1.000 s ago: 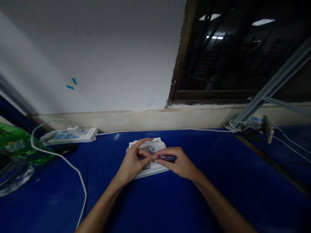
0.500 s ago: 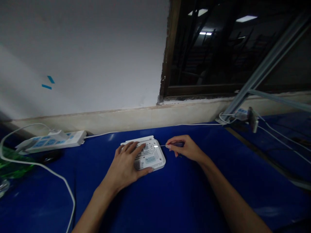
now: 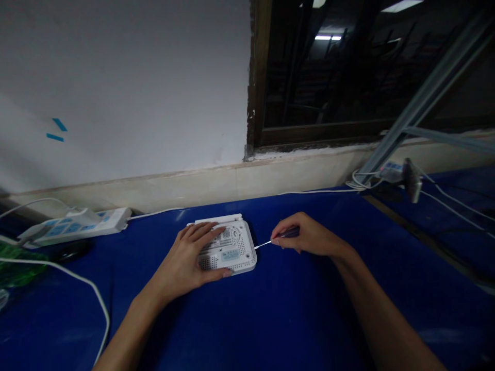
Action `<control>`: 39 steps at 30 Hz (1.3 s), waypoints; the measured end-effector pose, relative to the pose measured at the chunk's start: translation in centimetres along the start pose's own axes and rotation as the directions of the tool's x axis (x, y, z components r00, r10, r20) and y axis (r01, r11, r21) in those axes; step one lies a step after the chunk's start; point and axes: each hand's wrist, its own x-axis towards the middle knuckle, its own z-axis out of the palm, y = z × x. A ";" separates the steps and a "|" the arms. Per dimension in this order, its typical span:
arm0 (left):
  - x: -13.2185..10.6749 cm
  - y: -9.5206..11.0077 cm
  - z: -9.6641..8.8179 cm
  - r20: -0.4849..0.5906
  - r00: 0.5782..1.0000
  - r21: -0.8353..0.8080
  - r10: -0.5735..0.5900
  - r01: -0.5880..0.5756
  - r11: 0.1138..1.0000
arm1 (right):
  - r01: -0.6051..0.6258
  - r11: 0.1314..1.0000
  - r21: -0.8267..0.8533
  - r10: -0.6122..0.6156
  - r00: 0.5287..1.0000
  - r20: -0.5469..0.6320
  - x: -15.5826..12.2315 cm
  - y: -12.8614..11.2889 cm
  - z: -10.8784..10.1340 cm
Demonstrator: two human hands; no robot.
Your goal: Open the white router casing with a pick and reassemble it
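Observation:
A white router (image 3: 242, 242) lies on the blue table with its vented, labelled underside up and a folded antenna along its far side. My left hand (image 3: 191, 255) grips it from the left, fingers across the top and thumb along the near edge, covering its left part. Between the fingers of my right hand (image 3: 305, 234) is a screwdriver (image 3: 288, 233) with a dark handle and thin metal shaft. Its tip points left and appears at the router's right edge; whether it touches, I cannot tell.
On the left, a white power strip (image 3: 119, 219) with plugs stands by the wall, near a dark mouse-like object (image 3: 73, 251) and green plastic (image 3: 23, 268). A white cable (image 3: 93, 286) loops in front. A metal strut (image 3: 406, 116), coiled cable and a propped phone-like object (image 3: 413, 180) are at right.
The screwdriver tip has moved from over the router's underside down and right to its right edge. My left hand still holds the router. The camera view has shifted slightly.

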 end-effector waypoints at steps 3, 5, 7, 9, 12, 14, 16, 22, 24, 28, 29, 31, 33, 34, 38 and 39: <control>0.0 0.1 -0.1 -0.001 1.000 0.008 -0.005 0.005 1.000 | -0.021 1.000 -0.022 0.022 1.000 0.007 0.0 0.1 0.0; 0.0 0.3 -0.2 -0.004 1.000 0.011 -0.002 0.002 1.000 | -0.026 0.997 -0.068 0.026 1.000 0.009 0.0 0.0 0.0; -0.1 0.5 -0.2 -0.011 1.000 0.019 0.005 -0.005 1.000 | 0.009 0.987 -0.159 -0.008 1.000 0.010 -0.2 -0.3 -0.1; -0.1 0.7 -0.1 -0.019 1.000 0.034 0.001 -0.001 0.999 | 0.057 0.954 -0.293 -0.057 0.998 0.008 -0.4 -0.9 0.1; -0.1 1.1 0.2 -0.027 1.000 0.054 -0.010 0.011 0.998 | 0.091 0.854 -0.513 -0.125 0.992 -0.031 -0.6 -2.2 0.5; 0.0 1.4 0.5 -0.021 1.000 0.072 -0.015 0.016 0.997 | 0.109 0.785 -0.610 -0.167 0.985 -0.038 -0.5 -3.2 0.6; 0.1 1.7 0.6 -0.006 1.000 0.102 -0.023 0.023 0.995 | 0.126 0.759 -0.639 -0.168 0.986 -0.005 -0.2 -4.0 0.4; 0.2 2.1 0.3 0.015 0.999 0.138 -0.039 0.036 0.990 | 0.124 0.801 -0.586 -0.023 0.984 0.176 1.0 -4.9 -0.6; 0.2 2.1 0.2 0.001 0.999 0.126 -0.039 0.039 0.991 | 0.134 0.813 -0.567 -0.039 0.984 0.176 0.9 -4.5 -0.5; 0.3 1.8 0.1 -0.011 0.999 0.076 -0.038 0.039 0.996 | 0.104 0.895 -0.434 -0.038 0.986 0.160 0.4 -2.7 0.1; 0.3 1.7 0.0 -0.010 0.999 0.062 -0.039 0.039 0.997 | 0.080 0.925 -0.372 -0.023 0.988 0.155 0.4 -2.1 0.3; 0.3 1.5 -0.2 -0.007 0.999 0.033 -0.046 0.046 0.998 | 0.032 0.971 -0.237 0.006 0.988 0.156 0.3 -1.2 0.5; 0.3 1.5 -0.4 -0.007 0.999 0.001 -0.052 0.052 0.999 | 0.005 0.991 -0.131 0.017 0.987 0.162 0.3 -0.4 0.6; 0.3 1.4 -0.5 -0.006 0.999 -0.012 -0.052 0.052 0.999 | -0.001 0.995 -0.097 0.018 0.986 0.165 0.3 -0.1 0.7; 0.2 1.3 -0.6 -0.017 0.998 -0.033 -0.058 0.057 0.998 | -0.021 1.000 -0.006 0.022 0.989 0.148 0.0 0.8 1.1; 0.1 1.3 -0.6 -0.021 0.998 -0.036 -0.063 0.062 0.997 | -0.024 1.000 0.017 0.021 0.990 0.141 -0.1 1.0 1.3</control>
